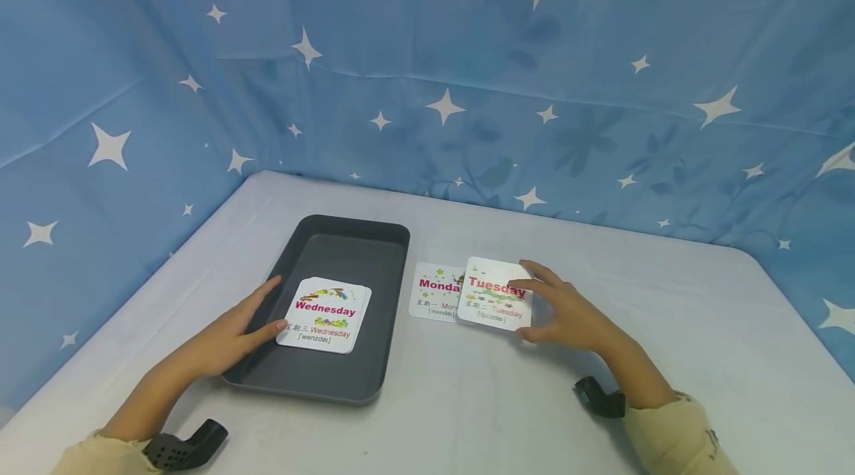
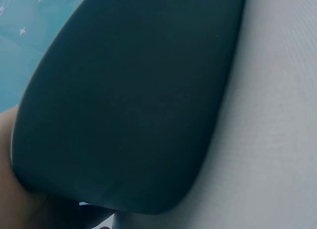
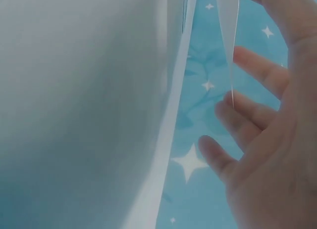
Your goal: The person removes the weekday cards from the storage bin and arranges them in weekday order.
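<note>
Clamped between thumb and fingers, the Tuesday flashcard point(image 1: 490, 295) is being held by the right hand point(image 1: 561, 312) to the right of the dark gray tray point(image 1: 354, 256), partly covering the Monday flashcard point(image 1: 434, 293), which is lying just beside the tray's right side. Inside the tray, the Wednesday flashcard point(image 1: 323, 318) is lying; the left hand point(image 1: 220, 345) is spanning the tray's left rim, its thumb and forefinger standing apart, the thumb touching that card's edge. Beyond the tray, a star-printed blue curtain point(image 1: 387, 22) is hanging
</note>
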### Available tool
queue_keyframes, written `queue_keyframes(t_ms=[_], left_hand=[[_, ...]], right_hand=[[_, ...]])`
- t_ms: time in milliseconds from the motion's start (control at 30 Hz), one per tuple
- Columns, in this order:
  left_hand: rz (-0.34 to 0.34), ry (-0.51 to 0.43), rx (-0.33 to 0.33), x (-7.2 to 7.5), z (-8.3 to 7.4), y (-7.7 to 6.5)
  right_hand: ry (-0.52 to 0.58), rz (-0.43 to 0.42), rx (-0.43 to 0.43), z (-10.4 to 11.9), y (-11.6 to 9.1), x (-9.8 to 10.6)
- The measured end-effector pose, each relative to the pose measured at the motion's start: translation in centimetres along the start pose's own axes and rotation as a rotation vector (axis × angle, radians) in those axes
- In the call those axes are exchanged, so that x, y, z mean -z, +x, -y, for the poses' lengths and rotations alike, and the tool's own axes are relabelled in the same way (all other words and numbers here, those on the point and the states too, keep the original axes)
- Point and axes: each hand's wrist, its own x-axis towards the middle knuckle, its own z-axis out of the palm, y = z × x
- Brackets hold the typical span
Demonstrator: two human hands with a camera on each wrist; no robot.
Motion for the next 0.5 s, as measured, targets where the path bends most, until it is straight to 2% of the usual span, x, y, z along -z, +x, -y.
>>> queue_keyframes(t_ms=[500], left_hand=[[0.001, 0.018, 0.009, 0.1, 0.0, 0.1]], right_hand=[[-0.011, 0.027, -0.036, -2.0, -1.5, 0.7]])
